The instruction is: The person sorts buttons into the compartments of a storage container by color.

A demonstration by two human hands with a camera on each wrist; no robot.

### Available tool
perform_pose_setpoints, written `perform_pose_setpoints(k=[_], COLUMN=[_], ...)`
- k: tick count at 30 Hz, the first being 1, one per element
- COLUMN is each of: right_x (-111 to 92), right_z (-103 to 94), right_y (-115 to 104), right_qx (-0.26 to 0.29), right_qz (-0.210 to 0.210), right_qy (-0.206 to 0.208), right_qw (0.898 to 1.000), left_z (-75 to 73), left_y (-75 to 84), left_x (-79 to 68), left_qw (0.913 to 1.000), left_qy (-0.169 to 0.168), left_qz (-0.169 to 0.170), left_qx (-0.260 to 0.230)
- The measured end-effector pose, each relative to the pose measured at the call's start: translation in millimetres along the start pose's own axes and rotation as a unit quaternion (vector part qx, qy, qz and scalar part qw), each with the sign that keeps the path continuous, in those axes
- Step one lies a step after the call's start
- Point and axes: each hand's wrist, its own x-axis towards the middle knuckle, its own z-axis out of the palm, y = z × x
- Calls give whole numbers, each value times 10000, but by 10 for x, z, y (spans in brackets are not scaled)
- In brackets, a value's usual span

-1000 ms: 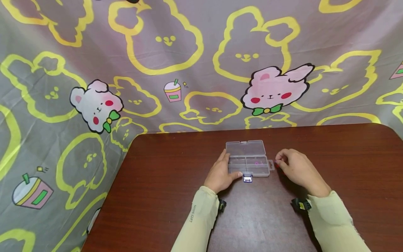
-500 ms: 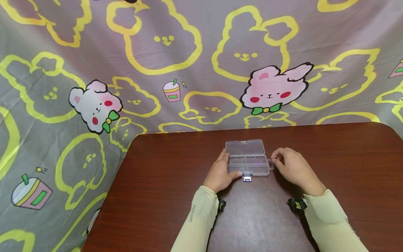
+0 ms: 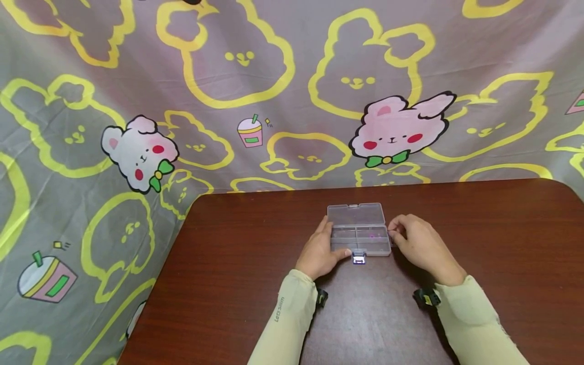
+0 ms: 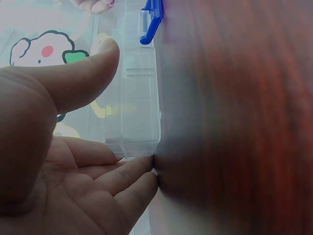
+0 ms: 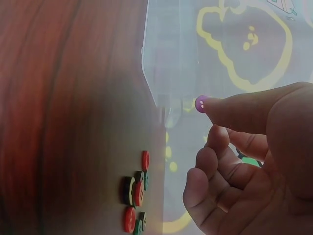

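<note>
A clear plastic compartment box (image 3: 374, 247) stands on the table with its lid (image 3: 356, 215) raised at the back. Along the box's left end rest the fairly straight fingers of my left hand (image 3: 316, 251), while its thumb touches the front edge near the blue latch (image 4: 153, 22). Between thumb and finger, my right hand (image 3: 422, 247) pinches a small purple button (image 5: 200, 104) at the box's right end. Small purple-pink pieces (image 3: 372, 235) show in the back right compartment; their exact shape is too small to tell.
Several red, green, cream and dark buttons (image 5: 139, 192) lie on the brown table (image 3: 237, 284) beneath my right hand; in the head view that hand hides them. A patterned cloth (image 3: 296, 116) hangs behind the table's back edge.
My right hand has moved left with the purple button, from beside the box's hanging tab to the box's right end. The left hand and the box hold their place.
</note>
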Motion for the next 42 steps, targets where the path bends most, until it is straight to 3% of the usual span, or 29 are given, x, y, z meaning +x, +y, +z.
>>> perform_pose_setpoints(k=[42], right_x=[12], right_z=[88], right_y=[-38], right_qx=[-24], right_qz=[-56], right_qy=[-69], right_qw=[10000], left_z=[1], left_y=[-4], left_x=[-4], left_qw=[10000], left_qy=[-21], left_qz=[1], left_qx=[-20])
